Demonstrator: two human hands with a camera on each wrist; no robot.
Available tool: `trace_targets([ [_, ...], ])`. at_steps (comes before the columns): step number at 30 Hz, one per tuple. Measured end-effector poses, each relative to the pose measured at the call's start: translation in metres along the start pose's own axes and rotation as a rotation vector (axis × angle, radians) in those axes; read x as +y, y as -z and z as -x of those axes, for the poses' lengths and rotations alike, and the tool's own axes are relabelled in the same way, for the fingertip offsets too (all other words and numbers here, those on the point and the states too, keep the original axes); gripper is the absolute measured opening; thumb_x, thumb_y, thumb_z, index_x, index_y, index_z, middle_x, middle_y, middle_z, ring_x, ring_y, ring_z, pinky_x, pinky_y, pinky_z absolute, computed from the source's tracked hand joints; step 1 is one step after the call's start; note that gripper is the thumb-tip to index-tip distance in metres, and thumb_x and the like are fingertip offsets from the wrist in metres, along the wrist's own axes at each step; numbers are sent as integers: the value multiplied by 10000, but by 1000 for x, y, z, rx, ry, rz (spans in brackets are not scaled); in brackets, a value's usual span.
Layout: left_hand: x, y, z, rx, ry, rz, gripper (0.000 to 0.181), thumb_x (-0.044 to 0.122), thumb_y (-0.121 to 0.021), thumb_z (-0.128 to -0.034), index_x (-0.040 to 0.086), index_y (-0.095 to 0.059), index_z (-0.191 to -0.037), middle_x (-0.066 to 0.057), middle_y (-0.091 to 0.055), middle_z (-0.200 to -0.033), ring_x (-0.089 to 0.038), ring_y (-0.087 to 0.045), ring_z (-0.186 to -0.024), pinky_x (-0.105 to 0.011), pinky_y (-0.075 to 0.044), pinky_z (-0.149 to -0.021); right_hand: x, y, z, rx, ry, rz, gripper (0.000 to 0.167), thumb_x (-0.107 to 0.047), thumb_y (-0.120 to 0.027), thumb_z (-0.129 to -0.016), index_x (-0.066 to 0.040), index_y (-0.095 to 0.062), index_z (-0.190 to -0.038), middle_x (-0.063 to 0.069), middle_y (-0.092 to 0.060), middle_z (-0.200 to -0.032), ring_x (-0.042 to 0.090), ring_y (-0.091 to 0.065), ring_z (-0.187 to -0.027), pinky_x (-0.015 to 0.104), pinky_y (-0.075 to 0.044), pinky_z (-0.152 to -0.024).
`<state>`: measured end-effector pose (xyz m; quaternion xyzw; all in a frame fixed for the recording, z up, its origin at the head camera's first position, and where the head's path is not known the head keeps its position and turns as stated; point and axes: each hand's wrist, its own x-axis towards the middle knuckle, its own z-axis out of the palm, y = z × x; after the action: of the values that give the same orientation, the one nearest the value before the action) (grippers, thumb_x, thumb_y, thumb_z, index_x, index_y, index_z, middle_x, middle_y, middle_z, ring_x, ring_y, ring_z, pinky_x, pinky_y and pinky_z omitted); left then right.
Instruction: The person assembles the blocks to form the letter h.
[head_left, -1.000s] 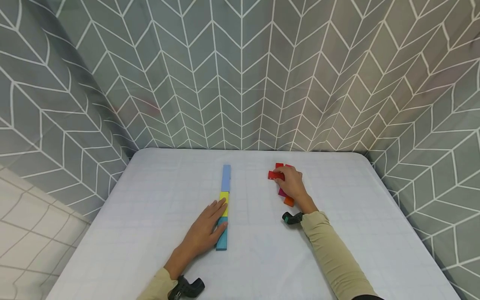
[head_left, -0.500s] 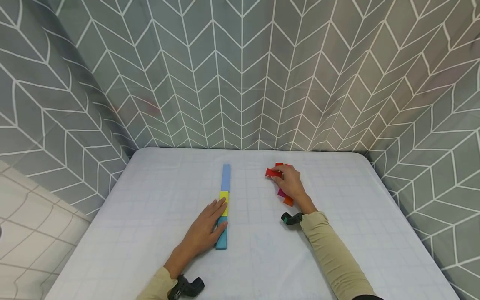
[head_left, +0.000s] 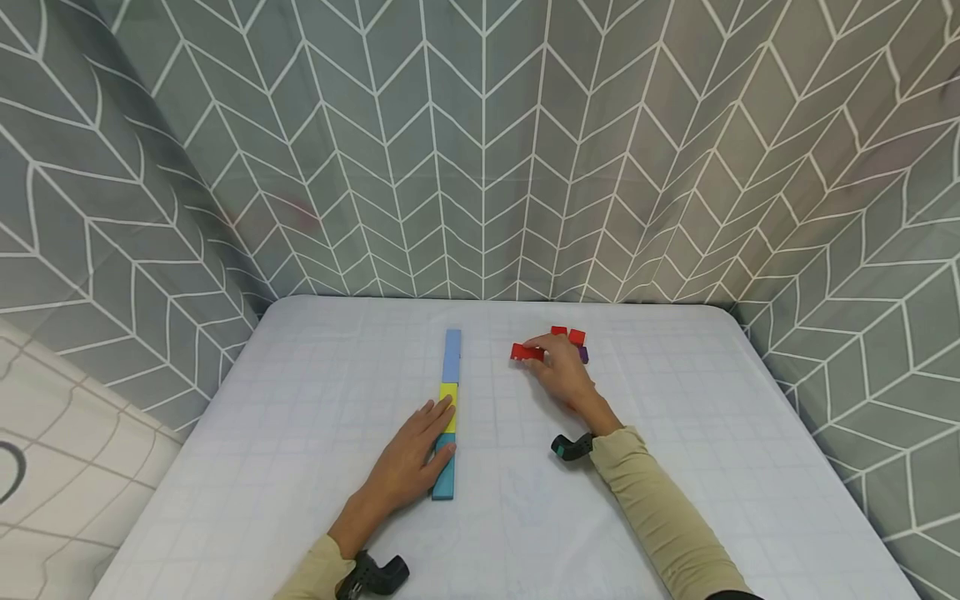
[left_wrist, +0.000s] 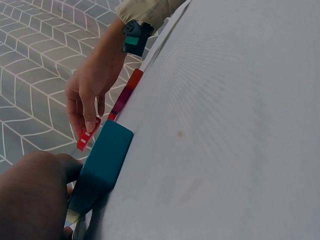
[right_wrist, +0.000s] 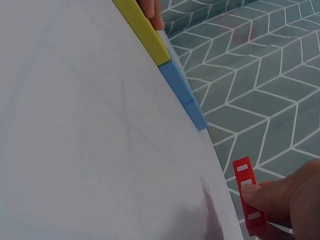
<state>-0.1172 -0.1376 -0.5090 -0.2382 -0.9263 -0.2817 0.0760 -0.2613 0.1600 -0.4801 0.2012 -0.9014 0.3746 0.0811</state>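
My hands are well apart: my left hand (head_left: 405, 454) lies with fingers extended on the yellow block (head_left: 448, 391) and thumb at the teal block (head_left: 444, 487), in a straight row with a blue stretch (head_left: 452, 355) beyond. With my right hand (head_left: 562, 372) I pinch a red block (head_left: 519, 352) (white marks line its side) above the white table (head_left: 502, 533), right of that row, near two red pieces (head_left: 577, 337) and a purple one (head_left: 584, 355).
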Motion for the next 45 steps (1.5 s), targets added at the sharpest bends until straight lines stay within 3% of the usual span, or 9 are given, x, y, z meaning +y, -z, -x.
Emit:
trace_targets([
  [7, 0, -1, 0, -21, 19, -9, 604, 289, -602, -1060, 36, -432, -1580, -93, -370, -1647, -337, -299, -1519, -481, -261, -1226, -9, -9, 3, -33, 65, 24, 275, -27, -768, -924, -18, -751, -1199, 114, -726, -1180, 309, -602, -1125, 470, -510, -976],
  [21, 0, -3, 3, -5, 15, -25, 609, 285, -615, -1053, 46, -434, -1583, -77, -374, -1648, -334, -296, -1522, -485, -267, -1224, -33, -28, 11, -108, 94, 42, 310, -68, -811, -909, -61, -756, -1214, 76, -727, -1173, 273, -586, -1110, 442, -541, -956],
  [34, 1, -3, 0, -17, 32, -27, 612, 303, -609, -1057, 58, -429, -1588, -60, -363, -1655, -320, -285, -1529, -485, -269, -1222, -47, -42, 18, -138, 213, 44, 279, -61, -815, -901, -51, -759, -1174, 73, -740, -1135, 266, -594, -1043, 460, -536, -925],
  [45, 0, -5, 0, -8, 25, -19, 610, 307, -605, -1058, 47, -434, -1583, -73, -365, -1653, -336, -288, -1525, -494, -263, -1224, -54, -50, 20, -166, 206, 69, 279, -92, -803, -920, -79, -758, -1196, 61, -731, -1169, 268, -589, -1083, 509, -491, -935],
])
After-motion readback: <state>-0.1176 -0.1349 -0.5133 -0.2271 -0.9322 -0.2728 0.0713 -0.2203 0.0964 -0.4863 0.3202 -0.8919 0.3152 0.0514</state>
